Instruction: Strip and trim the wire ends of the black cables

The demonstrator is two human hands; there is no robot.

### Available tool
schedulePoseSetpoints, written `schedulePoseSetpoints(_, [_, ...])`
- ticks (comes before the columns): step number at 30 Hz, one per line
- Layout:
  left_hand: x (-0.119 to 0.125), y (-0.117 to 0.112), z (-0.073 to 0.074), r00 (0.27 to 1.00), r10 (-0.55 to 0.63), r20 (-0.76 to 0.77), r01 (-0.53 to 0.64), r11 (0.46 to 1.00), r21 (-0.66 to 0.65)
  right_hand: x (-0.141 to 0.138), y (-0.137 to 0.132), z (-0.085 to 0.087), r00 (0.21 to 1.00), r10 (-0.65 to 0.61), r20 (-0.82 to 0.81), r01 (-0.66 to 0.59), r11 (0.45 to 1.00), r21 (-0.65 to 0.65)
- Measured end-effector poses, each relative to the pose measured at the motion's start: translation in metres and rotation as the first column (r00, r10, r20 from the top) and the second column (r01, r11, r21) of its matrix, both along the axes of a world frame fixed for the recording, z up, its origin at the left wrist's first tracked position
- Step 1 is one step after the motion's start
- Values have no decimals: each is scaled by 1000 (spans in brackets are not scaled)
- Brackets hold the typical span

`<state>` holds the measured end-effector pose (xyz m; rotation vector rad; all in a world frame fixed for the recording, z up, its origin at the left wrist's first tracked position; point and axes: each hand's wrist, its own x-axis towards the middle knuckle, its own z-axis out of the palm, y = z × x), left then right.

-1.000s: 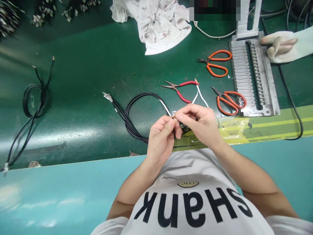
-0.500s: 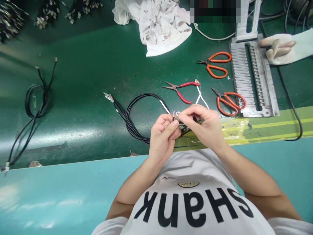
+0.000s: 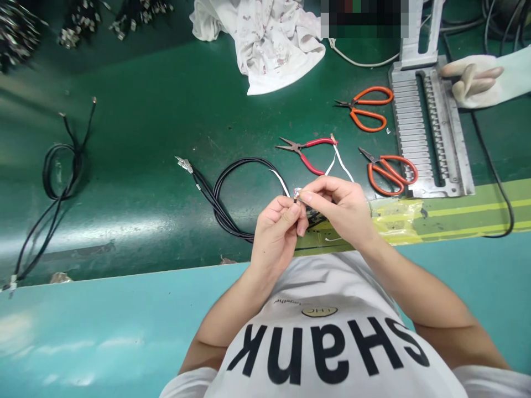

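My left hand (image 3: 279,224) is closed on the stripped end of a black cable (image 3: 249,161), which lies looped on the green bench to its left. Small coloured wires stick up from that end, between my fingers. Thumb and forefinger of my right hand (image 3: 338,207) pinch at these wires, close against the left fingertips; exactly what they hold is too small to make out. Metal connectors (image 3: 183,163) sit at the cable's far end. Just beyond my hands lie red-handled pliers (image 3: 305,149), with white strips (image 3: 338,157) at one handle tip.
Two orange-handled snips (image 3: 371,110) lie to the right, beside a slotted metal fixture (image 3: 415,127). A white glove (image 3: 477,83) rests past it. Another coiled black cable (image 3: 62,166) is at left. White cloth (image 3: 277,44) and cable bundles (image 3: 81,25) lie at the back.
My right hand has shifted slightly left, its fingertips nearer the left ones at the wire end. The white strips by the pliers have moved a little. Tools stay put.
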<state>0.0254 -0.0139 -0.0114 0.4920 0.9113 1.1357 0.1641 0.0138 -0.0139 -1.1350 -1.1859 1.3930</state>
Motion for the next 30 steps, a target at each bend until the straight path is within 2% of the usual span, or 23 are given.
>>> schedulePoseSetpoints(6, [0,-1,2,999,-28,-36,30,999,38,1,2,4,987,80,-141,-90,994,-69])
schedulePoseSetpoints(12, [2,-3,0,995,-23,-98,27,999,36,5,5,1,990,88,-112,-97,992,-84])
schedulePoseSetpoints(20, [2,-3,-1,997,-14,-80,19,998,57,6,5,-4,999,51,9,-51,998,29])
schedulePoseSetpoints(26, [1,-1,1,997,14,-80,-10,999,43,5,6,-1,998,65,-11,-65,998,11])
schedulePoseSetpoints(30, [0,-1,2,998,19,-61,-17,999,33,6,6,-1,985,131,-116,-138,989,-59])
